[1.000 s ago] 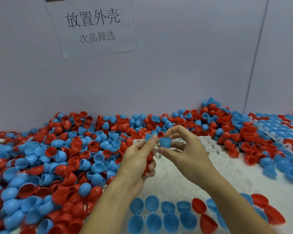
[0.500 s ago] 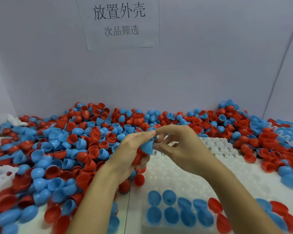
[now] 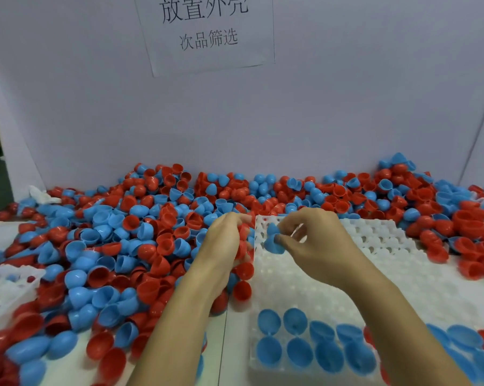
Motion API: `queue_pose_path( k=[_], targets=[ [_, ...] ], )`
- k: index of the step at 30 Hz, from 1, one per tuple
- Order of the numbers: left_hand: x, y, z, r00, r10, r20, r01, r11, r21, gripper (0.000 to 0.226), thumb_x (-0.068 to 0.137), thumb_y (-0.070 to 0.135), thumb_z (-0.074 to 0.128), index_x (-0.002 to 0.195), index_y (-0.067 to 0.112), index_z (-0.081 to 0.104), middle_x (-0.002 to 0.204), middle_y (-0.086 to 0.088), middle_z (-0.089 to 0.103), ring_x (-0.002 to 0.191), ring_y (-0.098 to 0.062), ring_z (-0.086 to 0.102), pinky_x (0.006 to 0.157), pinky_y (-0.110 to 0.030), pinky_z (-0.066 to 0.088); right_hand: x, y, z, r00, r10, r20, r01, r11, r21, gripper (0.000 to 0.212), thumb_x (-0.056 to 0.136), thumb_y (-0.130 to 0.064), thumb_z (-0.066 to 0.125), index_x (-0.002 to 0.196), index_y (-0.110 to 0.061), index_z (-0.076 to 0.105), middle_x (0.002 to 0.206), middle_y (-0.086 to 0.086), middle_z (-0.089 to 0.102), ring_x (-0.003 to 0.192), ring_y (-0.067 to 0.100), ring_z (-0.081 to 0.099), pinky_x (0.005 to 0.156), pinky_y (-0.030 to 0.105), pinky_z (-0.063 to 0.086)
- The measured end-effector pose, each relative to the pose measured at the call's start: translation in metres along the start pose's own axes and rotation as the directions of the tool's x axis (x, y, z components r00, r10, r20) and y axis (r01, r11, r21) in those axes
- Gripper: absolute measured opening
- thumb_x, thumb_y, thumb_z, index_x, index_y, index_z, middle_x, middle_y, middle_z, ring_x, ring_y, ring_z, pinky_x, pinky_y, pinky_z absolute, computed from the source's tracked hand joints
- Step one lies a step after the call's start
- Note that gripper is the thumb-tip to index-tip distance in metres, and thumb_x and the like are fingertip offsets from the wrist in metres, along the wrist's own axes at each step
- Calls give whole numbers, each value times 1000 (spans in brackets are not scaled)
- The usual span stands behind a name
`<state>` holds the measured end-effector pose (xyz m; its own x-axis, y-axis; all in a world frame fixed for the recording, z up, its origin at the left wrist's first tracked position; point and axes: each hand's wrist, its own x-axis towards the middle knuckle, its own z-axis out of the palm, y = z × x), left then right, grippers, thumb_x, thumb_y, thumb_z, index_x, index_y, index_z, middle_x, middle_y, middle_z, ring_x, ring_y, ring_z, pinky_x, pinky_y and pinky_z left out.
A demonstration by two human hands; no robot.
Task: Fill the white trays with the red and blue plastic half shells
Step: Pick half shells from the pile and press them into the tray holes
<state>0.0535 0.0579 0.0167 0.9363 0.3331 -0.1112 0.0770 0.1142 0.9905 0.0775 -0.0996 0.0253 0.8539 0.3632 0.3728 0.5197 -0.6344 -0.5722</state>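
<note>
A white tray (image 3: 374, 246) with rows of round pockets lies in front of me at centre right. Several blue half shells (image 3: 296, 352) fill the pockets along its near edge, with red ones further right. My right hand (image 3: 316, 246) hovers over the tray's far left corner and pinches blue half shells (image 3: 274, 243) between thumb and fingers. My left hand (image 3: 224, 240) reaches into the pile beside the tray's left edge, its fingers curled around red half shells (image 3: 243, 232).
A deep pile of loose red and blue half shells (image 3: 123, 246) covers the table to the left and along the back wall. A second white tray (image 3: 6, 288) sits at the left edge. More shells lie right of the main tray. A paper sign (image 3: 207, 32) hangs on the wall.
The view has swung left and dipped. The blue shell that both hands held together is now in my right hand alone. My left hand has dropped to the pile by the tray.
</note>
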Motion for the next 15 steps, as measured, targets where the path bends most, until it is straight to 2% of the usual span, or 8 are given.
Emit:
queue_pose_path(
  k=[2, 4, 6, 9, 12, 15],
  targets=[
    [3, -2, 0, 997, 21, -70, -18, 999, 40, 31, 100, 6, 36, 106, 15, 65, 68, 0, 51, 57, -12, 50, 48, -24, 48, -2, 5, -2, 990, 24, 139, -14, 997, -70, 3, 89, -29, 74, 89, -26, 73, 80, -24, 56, 72, -2, 57, 52, 8, 37],
    [5, -2, -1, 990, 67, -121, -57, 995, 88, 35, 99, 3, 33, 109, 18, 63, 76, -2, 57, 65, -13, 55, 55, -26, 52, -5, 4, -1, 965, 36, 260, -1, 991, -133, 12, 88, -32, 74, 97, -25, 75, 83, -22, 56, 73, -1, 55, 55, 9, 36],
    [6, -2, -2, 983, 91, -157, -71, 989, 129, 38, 99, 2, 33, 113, 21, 63, 83, -3, 62, 72, -14, 59, 62, -29, 55, -7, -1, -1, 940, 53, 337, 4, 986, -167, 15, 87, -31, 74, 101, -25, 76, 91, -16, 60, 79, 4, 59, 61, 13, 42],
    [7, -4, -3, 980, 105, -168, -84, 988, 128, 39, 98, 1, 33, 113, 21, 64, 89, -3, 63, 76, -14, 63, 59, -27, 56, -11, -11, 3, 904, 105, 414, 4, 967, -254, 16, 86, -28, 75, 102, -24, 76, 94, -9, 62, 85, 13, 64, 64, 20, 50],
    [4, -4, 0, 984, 92, -153, -81, 994, 76, 39, 98, -4, 34, 116, 18, 63, 87, -5, 64, 78, -15, 63, 57, -24, 56, -13, -18, 14, 873, 137, 468, 29, 943, -330, 16, 87, -24, 74, 102, -19, 75, 99, -1, 67, 85, 18, 66, 75, 33, 60],
    [3, -6, 1, 990, 84, -112, -79, 996, 48, 33, 102, -3, 43, 120, 18, 61, 95, -6, 66, 82, -16, 67, 67, -30, 61, -12, -20, 22, 873, 144, 466, 53, 922, -384, 19, 87, -21, 72, 106, -17, 70, 106, 2, 63, 88, 21, 65, 80, 38, 60]
  ],
)
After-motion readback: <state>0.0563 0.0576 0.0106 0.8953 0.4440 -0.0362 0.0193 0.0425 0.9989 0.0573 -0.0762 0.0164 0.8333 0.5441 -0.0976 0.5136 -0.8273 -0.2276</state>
